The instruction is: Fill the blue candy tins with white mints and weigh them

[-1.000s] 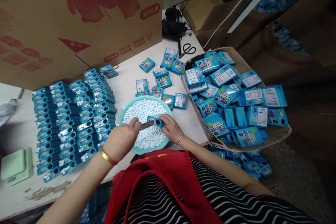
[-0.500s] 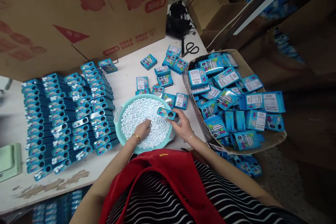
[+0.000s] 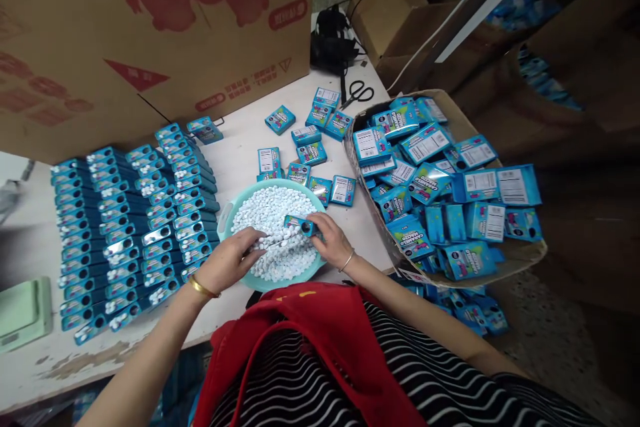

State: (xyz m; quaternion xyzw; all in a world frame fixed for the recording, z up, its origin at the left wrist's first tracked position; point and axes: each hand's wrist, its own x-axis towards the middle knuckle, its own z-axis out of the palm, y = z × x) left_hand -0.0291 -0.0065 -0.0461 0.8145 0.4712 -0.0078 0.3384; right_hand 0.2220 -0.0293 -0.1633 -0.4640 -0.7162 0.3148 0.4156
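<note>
A round turquoise basin (image 3: pixel 231 220) full of small white candies (image 3: pixel 273 205) stands on the table before me. My right hand (image 3: pixel 333 240) grips one end of a small blue candy box (image 3: pixel 295 223) over the basin's right side. The box lies on its side, its narrow end with a dark round hole facing up. My left hand (image 3: pixel 233 260) is at the basin's left side, thumb and fingers curled together at the candies. A thin edge or groove runs from its fingertips toward the box; what they hold is not clear.
Rows of upright blue boxes (image 3: pixel 165 227) stand on the left, some showing white candies on top. A carton (image 3: pixel 520 267) heaped with blue boxes is on the right. Scissors (image 3: pixel 359 93), loose boxes (image 3: pixel 311 152) and a large cardboard box (image 3: pixel 210 33) are behind; a green scale (image 3: pixel 23 313) is far left.
My left hand has drawn back leftward and up out of the middle of the candies. My right hand, with the candy box, has moved slightly left and down, toward the basin's middle.
</note>
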